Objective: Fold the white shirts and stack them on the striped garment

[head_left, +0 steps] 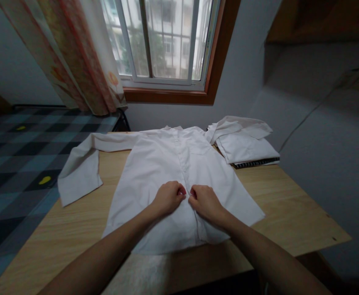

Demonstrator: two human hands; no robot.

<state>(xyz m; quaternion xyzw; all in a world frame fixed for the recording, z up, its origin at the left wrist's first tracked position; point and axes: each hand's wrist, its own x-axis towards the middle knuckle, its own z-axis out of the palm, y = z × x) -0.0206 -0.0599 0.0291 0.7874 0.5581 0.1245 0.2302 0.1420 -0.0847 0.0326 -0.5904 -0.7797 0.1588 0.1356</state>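
Observation:
A white long-sleeved shirt [154, 164] lies front side up, its collar toward the window and its hem toward me. The left-hand sleeve bends out over the table's edge; the other reaches onto a folded white pile. Both of my hands meet at the front placket, low on the shirt. My left hand [169, 196] is closed, thumb and fingers pinching the cloth beside the placket. Facing it, my right hand [206, 200] is also closed on the placket edge. Any button between the fingertips is too small to make out.
The shirt rests on a light wooden table [290, 209]. Folded white cloth [243, 147] sits on a black-edged item [256, 162] at the back right. To the left stands a bed with a checked cover [13, 164]. A curtain [84, 61] hangs beside the barred window [167, 45].

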